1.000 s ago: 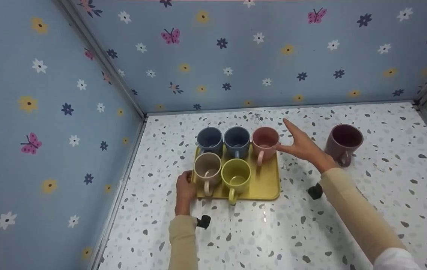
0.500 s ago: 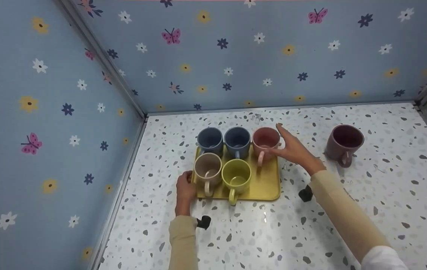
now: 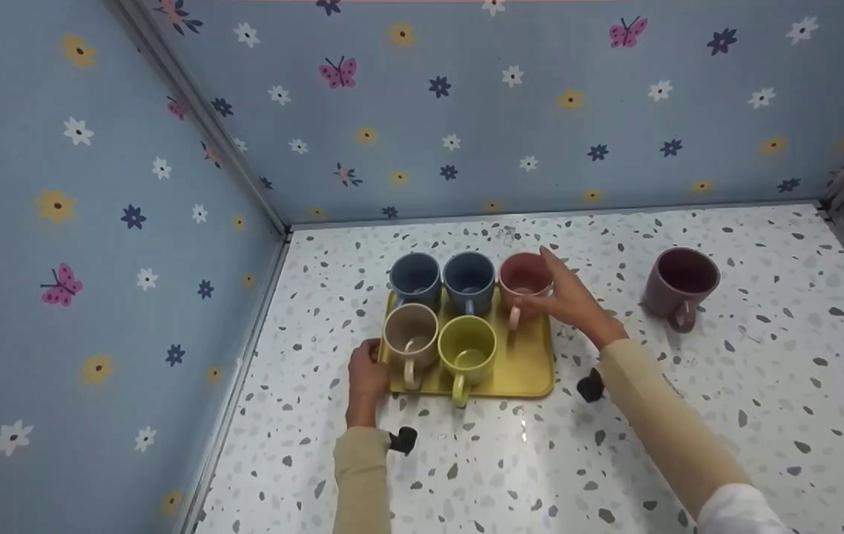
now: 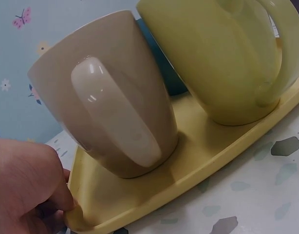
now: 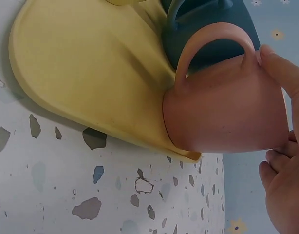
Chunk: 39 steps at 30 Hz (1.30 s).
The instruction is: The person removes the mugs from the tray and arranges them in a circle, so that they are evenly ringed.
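Note:
A yellow tray [image 3: 529,363] bears several mugs. In its back row stand two blue mugs [image 3: 416,278] and a pink mug [image 3: 522,276]; in front are a beige mug [image 3: 409,337] and a yellow-green mug [image 3: 468,348]. My left hand [image 3: 368,373] grips the tray's left edge, and in the left wrist view its fingers [image 4: 62,195] curl at the rim beside the beige mug. Around the pink mug's right side, my right hand [image 3: 570,297] holds on, its thumb [image 5: 281,68] by the handle and the other fingers on the mug's far side, partly hidden.
A dark maroon mug [image 3: 678,285] stands apart on the speckled table [image 3: 763,386], right of the tray and close to my right forearm. Blue patterned walls [image 3: 466,111] rise behind and on both sides.
My right hand has moved left onto the pink mug, and its spread fingers have closed around it. The left hand, the tray and the other mugs stay in place.

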### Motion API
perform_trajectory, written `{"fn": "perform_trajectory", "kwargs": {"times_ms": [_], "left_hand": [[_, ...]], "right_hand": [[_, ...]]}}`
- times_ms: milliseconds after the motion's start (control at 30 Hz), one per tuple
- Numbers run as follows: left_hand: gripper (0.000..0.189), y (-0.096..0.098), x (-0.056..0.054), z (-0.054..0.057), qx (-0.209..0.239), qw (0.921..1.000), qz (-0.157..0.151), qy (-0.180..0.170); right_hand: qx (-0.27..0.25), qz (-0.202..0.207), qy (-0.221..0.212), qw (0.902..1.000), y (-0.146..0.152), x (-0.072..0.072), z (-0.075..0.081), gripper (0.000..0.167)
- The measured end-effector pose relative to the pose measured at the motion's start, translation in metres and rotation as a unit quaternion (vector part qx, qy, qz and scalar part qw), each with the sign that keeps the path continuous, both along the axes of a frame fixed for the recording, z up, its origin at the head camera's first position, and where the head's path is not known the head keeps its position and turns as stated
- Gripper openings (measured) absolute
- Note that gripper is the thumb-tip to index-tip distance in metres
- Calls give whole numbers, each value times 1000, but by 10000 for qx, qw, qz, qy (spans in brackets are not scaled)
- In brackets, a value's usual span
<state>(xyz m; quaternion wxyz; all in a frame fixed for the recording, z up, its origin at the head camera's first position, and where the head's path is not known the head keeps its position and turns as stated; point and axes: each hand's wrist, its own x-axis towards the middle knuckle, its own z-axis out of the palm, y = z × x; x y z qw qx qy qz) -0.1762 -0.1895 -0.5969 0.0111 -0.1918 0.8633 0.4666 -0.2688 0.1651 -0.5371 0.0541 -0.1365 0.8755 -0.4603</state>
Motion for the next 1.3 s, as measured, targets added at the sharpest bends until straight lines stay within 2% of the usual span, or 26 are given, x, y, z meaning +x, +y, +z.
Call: {"fn": "perform_trajectory", "kwargs": {"times_ms": [400,567,800,967,1100,1300], "left_hand": [[44,0,-1,1,-104,9997,4,206],[45,-1,-2,0,-118,9997,-37,189],[45,1,0,6,-123,9998,20,122],[44,2,-1,4,-50,9999,96,86],[44,0,-2,-1,-2,10000,86,-40],[44,0,-2,-2,-42,10000,84,9]], "right_hand": [[-194,-200,330,9991,-3,2,-6,107],[-130,-274,523,9982,-4,5,-7,106],[-159,-362,882,9953,-7,12,-10,101],[-205,-396,1111,9928,-10,20,-13,101],[-218,-440,1148,9922,-10,27,-11,103],[-354,-488,1072,9924,-1,34,-6,103]]}}
